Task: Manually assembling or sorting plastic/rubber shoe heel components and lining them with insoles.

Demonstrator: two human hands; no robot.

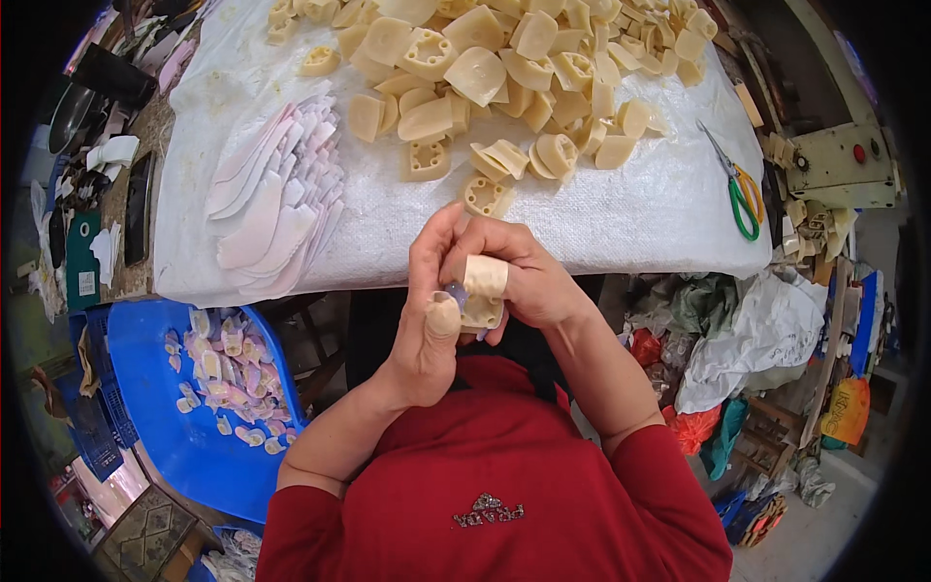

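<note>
Just off the table's near edge, my left hand (pixel 429 344) and my right hand (pixel 531 279) are held close together around a cream moulded shoe heel (pixel 482 316). Both hands have their fingers closed on it. The left thumb wears a pale cover, and a cream wrap is around the right thumb. A small pale purple bit (pixel 456 295) shows between the thumbs; what it is I cannot make out. Beyond my fingertips lies another cream heel with holes (pixel 485 196). To the left, overlapping pale pink and white cut strips (pixel 276 199) lie in rows.
A large heap of cream heels (pixel 475 73) covers the far part of the white-sheeted table (pixel 582 228). Scissors (pixel 734 173) with green and orange handles lie at the right. Below left, a blue basin (pixel 160 373) holds several pink-and-white covered heels. Plastic bags (pixel 747 339) are piled at right.
</note>
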